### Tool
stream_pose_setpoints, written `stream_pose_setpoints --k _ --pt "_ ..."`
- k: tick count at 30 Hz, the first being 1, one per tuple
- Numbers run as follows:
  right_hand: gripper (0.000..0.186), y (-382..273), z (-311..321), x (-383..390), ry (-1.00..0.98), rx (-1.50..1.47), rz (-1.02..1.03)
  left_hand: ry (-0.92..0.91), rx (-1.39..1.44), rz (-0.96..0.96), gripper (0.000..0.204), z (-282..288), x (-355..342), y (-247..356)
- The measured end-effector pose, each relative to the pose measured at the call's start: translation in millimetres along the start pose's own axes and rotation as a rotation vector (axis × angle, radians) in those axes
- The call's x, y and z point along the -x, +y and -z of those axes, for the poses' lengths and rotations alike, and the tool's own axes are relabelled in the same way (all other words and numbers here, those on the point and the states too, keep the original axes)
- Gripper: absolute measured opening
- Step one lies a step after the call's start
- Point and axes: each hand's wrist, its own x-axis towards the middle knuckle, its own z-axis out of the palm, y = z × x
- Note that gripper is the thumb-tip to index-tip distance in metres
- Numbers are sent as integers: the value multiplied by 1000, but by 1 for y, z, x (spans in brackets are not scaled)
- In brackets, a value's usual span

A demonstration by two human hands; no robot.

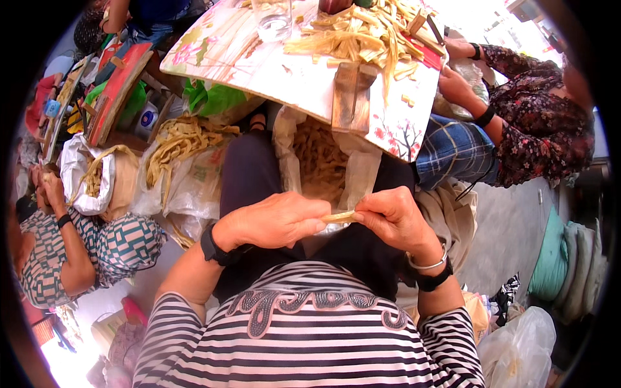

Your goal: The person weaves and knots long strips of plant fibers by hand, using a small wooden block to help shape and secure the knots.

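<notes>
A short, pale yellow, fibrous strip [339,217] is held level between my two hands, over my lap. My left hand [275,220] pinches one end with thumb and fingers. At the other end, the closed fingertips of my right hand [396,216] grip it. I cannot tell what plant or food the strip is. Just beyond my hands, an open whitish bag [363,165] stands between my knees, holding many brownish-yellow pieces [317,155]. A slotted wooden block [351,97] sits at the near edge of the table, above the bag.
The flower-patterned table [239,48] carries a heap of yellow strips [362,35] and a drinking glass [273,22]. At right sits a person in a dark flowered top [537,116]; at left, another in patterned clothes [71,258]. Bags of strips [184,145] stand to my left.
</notes>
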Motion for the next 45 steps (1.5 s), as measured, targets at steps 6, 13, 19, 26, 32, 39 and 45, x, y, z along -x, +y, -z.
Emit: stream_pose_setpoints --k 6,13,19,26,32,39,45 --pt "11 20 28 -42 306 132 -129 642 -425 -237 11 38 -46 -1" --pt "10 58 39 -111 689 202 -107 983 -481 -203 12 93 -103 2" --pt "15 67 42 -99 539 668 -282 888 -547 50 19 76 -87 -1" --pt "20 18 -13 -64 263 -941 -449 933 -158 -99 40 0 -52 4" --pt "17 0 -38 -55 129 -805 -273 795 1017 -470 34 -18 -58 -1" --pt "13 -38 -29 -38 205 -163 -172 811 1480 -825 29 16 -15 32" --pt "21 -55 -37 -27 105 -1372 -187 1494 125 -923 37 1 -13 26"
